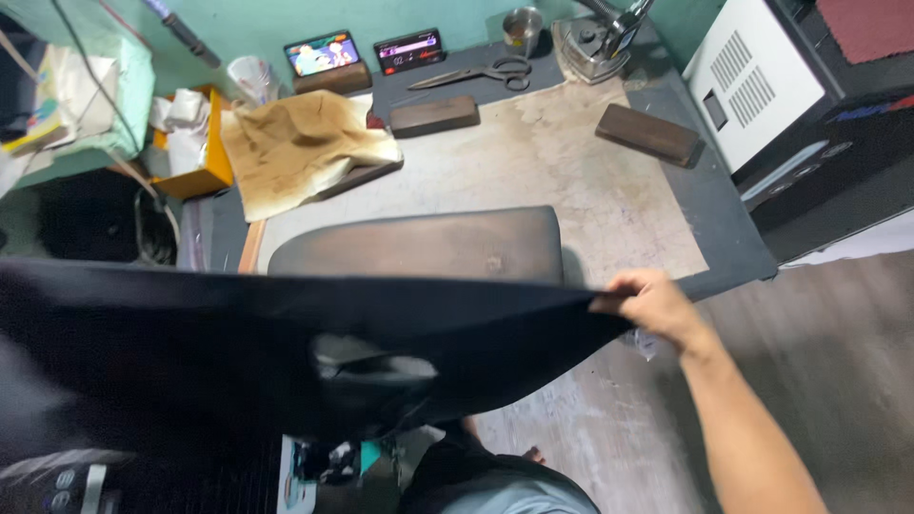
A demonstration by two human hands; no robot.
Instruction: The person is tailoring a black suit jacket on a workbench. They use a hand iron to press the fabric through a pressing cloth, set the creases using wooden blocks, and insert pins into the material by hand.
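Observation:
A large black cloth stretches across the lower half of the view, held up flat in front of the work table. My right hand pinches its right corner near the table's front edge. My left hand is out of sight, off the left side or behind the cloth. A hole or fold shows in the middle of the black cloth at its lower part. Behind the cloth lies a dark padded pressing board on the table.
On the table sit a stained tan cloth, two dark wooden blocks, scissors, an iron, a metal cup and two lit phones. A white machine stands at the right.

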